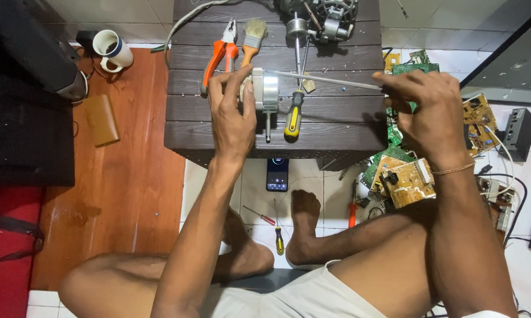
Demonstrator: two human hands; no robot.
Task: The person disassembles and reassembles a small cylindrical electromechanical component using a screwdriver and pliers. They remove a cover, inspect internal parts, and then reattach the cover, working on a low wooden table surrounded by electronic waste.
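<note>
At frame centre, on the dark table (336,126), my left hand (233,115) clamps the small motor (264,89) while my right hand (427,109) pinches a long rod (330,80) running into it. A slip could bend the rod or knock the screwdriver (295,112) just beside it off the edge.

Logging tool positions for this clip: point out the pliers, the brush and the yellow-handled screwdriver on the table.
pliers (217,59), head view, on the orange handles
brush (255,29), head view, on the bristles
screwdriver (294,118), head view, on the yellow handle
</note>
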